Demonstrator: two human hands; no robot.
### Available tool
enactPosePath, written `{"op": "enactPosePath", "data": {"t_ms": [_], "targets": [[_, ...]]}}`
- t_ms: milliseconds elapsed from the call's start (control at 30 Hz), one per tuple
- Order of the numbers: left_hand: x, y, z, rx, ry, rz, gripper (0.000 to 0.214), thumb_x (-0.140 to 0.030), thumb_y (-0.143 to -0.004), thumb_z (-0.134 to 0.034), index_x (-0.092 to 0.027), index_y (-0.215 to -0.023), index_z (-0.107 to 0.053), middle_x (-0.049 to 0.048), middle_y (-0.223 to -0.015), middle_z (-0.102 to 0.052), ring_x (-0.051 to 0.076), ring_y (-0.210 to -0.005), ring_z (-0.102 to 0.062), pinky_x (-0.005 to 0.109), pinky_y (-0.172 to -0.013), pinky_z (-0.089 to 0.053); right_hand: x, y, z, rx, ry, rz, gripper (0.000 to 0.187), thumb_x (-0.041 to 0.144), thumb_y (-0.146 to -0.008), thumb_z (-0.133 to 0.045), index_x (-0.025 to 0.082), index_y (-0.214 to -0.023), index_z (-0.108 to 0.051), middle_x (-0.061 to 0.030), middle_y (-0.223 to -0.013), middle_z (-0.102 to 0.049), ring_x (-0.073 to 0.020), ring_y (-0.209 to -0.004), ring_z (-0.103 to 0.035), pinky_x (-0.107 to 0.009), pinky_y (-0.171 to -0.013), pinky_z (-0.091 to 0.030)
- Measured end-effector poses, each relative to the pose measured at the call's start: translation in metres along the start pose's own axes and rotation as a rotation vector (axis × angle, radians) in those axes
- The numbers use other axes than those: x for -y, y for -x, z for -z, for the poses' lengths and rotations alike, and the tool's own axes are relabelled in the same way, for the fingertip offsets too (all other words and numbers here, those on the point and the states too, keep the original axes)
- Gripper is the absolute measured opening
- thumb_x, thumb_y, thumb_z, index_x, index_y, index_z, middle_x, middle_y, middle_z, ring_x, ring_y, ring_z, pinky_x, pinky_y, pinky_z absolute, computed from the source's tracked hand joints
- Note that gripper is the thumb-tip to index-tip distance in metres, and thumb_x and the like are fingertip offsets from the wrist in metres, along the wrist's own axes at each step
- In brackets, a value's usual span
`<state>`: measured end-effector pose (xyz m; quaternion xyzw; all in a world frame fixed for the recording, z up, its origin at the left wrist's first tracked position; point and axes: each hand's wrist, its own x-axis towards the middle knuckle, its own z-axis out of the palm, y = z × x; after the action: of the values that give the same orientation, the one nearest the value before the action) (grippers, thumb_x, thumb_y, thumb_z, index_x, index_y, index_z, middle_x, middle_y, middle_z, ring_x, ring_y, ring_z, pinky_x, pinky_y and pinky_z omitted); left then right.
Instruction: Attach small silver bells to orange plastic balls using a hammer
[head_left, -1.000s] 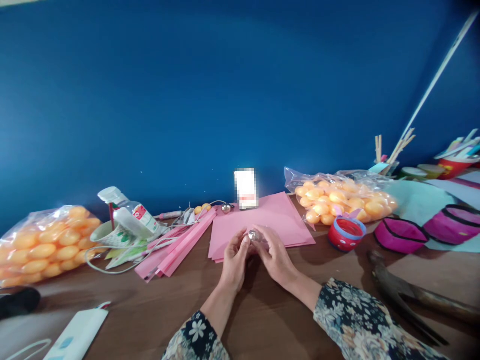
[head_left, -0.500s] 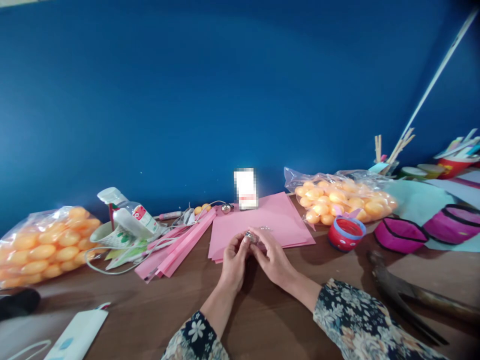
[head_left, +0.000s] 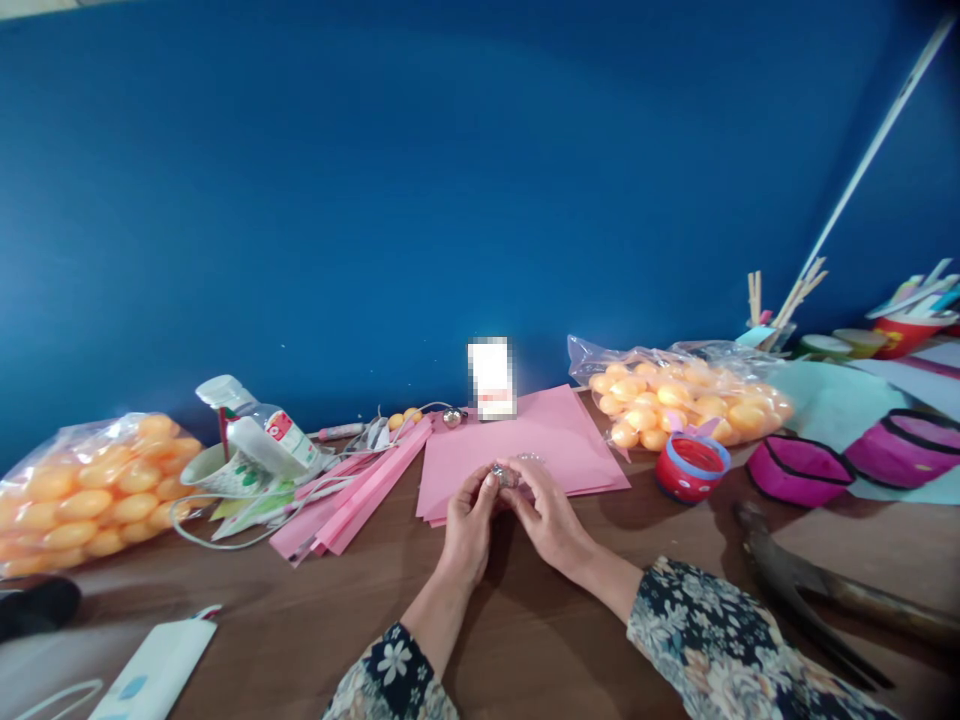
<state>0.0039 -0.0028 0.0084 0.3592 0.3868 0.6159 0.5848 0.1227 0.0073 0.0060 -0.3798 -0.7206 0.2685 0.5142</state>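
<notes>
My left hand [head_left: 469, 520] and my right hand [head_left: 547, 515] meet over the front edge of a stack of pink paper sheets [head_left: 551, 435]. Together their fingertips pinch a small shiny silver ball-like thing [head_left: 504, 474], possibly a little bell. Fingers of both hands are curled round it. Both forearms wear dark floral sleeves and rest on the brown wooden table [head_left: 300, 620]. A similar small silver ball [head_left: 452, 416] lies at the back near pink paper strips [head_left: 352, 500].
Clear bags of orange balls sit at the left [head_left: 82, 495] and back right [head_left: 675, 400]. A tipped plastic bottle [head_left: 259, 425], a red tape roll [head_left: 694, 465], magenta pouches [head_left: 799, 470], a dark tool [head_left: 795, 590] and a white card [head_left: 491, 378] surround the hands.
The hands have barely shifted; the fingers have turned the silver thing slightly and closed a little more over it.
</notes>
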Motion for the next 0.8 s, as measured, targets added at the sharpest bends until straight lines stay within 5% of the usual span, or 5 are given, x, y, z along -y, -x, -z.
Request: {"op": "enactPosePath", "data": {"t_ms": [433, 800], "targets": [[-0.0018, 0.0004, -0.0003, -0.035, 0.048, 0.000, 0.034, -0.031, -0.069, -0.070, -0.018, -0.099, -0.062, 0.0056, -0.097, -0.067, 0.015, -0.087, -0.063, 0.026, -0.081, -0.046, -0.0023, 0.0021, -0.0019, -0.040, 0.079, 0.011, 0.045, 0.022, -0.083, -0.053, 0.023, -0.127, -0.043, -0.0100, -0.122, -0.055, -0.0234, -0.113, -0.052, -0.045, -0.096, -0.044], [-0.0025, 0.0008, 0.0003, -0.009, 0.062, 0.022, 0.040, -0.033, -0.073, -0.066, -0.017, -0.108, -0.058, 0.0085, -0.100, -0.067, 0.017, -0.087, -0.064, 0.028, -0.079, -0.049, -0.0026, 0.0013, -0.0008, -0.008, 0.001, -0.019, 0.038, 0.020, -0.086, -0.049, 0.023, -0.124, -0.046, -0.0085, -0.121, -0.055, -0.0211, -0.113, -0.050, -0.040, -0.096, -0.044]]}}
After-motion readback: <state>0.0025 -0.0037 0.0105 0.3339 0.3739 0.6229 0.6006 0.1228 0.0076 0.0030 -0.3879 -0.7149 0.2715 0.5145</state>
